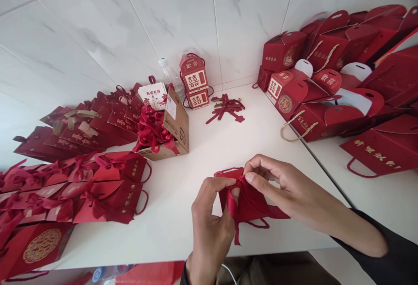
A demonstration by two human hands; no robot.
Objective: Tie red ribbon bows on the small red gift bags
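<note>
A red gift box (257,204) with rope handles sits on the white counter, close to its front edge. Over its top runs a red ribbon (232,204), one end hanging down at the front. My left hand (214,219) pinches the ribbon between thumb and forefinger on the box's left side. From the right, my right hand (274,178) has its thumb and forefinger closed on the ribbon near the knot. Its other fingers curl behind, and the knot itself is partly covered by my fingertips.
At left stand rows of red boxes with bows (107,193) and red bags (111,122). A cardboard box (178,124) holds loose ribbons. Behind are small stacked boxes (196,80), a plastic bottle (170,74) and dark red strips (225,108). Many red boxes (326,119) crowd the right.
</note>
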